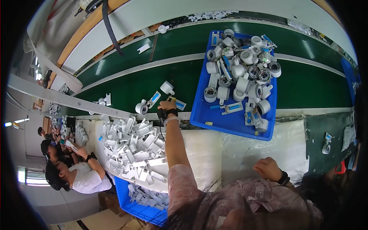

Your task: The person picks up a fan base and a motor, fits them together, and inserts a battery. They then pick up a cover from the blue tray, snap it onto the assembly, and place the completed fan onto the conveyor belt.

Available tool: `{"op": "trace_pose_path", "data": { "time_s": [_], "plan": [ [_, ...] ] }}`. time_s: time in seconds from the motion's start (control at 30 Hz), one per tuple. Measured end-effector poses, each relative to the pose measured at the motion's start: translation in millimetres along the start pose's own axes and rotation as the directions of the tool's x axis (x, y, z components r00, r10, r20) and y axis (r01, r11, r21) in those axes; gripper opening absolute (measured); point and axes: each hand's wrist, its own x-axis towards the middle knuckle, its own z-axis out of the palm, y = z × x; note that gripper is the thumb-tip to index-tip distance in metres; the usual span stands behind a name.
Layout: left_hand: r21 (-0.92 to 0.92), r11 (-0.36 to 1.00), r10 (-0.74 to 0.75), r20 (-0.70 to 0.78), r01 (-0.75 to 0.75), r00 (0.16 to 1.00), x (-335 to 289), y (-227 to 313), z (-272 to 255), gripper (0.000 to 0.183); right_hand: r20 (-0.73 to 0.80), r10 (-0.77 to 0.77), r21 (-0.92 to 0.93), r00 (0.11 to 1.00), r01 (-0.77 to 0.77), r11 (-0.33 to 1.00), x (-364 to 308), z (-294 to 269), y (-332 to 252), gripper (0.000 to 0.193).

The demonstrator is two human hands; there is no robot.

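My left hand (167,105) reaches far forward to the green conveyor belt, its fingers closed at the end of a white plastic part with a blue strip (179,104). A similar blue-striped part (154,99) lies just left of the hand. Close by on the belt are a white round housing (167,87) and another housing (141,107) with its open end showing. My right hand (267,168) is loosely curled over the near side of the work surface, and I see nothing in it.
A blue tray (234,124) piled with white housings and blue-striped parts straddles belt and table. White plastic pieces (132,147) are heaped left of my left arm, above a blue bin (126,203). A metal rail (76,102) crosses at left. Co-workers (84,178) sit farther left.
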Motion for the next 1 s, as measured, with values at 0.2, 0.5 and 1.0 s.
{"op": "trace_pose_path", "data": {
  "time_s": [0.2,0.5,1.0],
  "plan": [
    [-0.234,0.949,0.187,-0.119,-0.211,0.975,-0.3,-14.2,-9.3,0.057,0.008,0.024,0.023,1.000,-0.024,0.999,-6.6,0.0,-2.1,0.006],
    [-0.847,0.486,0.460,0.455,0.213,0.762,-61.8,-12.0,-130.3,0.030,-0.049,-0.045,-0.006,0.998,0.044,0.999,-22.9,8.0,-1.5,0.006],
    [-0.676,0.712,0.692,0.722,0.191,-0.025,-388.9,2.5,-216.1,0.026,-0.470,-0.093,0.273,0.878,0.245,0.930,14.4,-51.5,-71.2,0.036]
  ]
}}
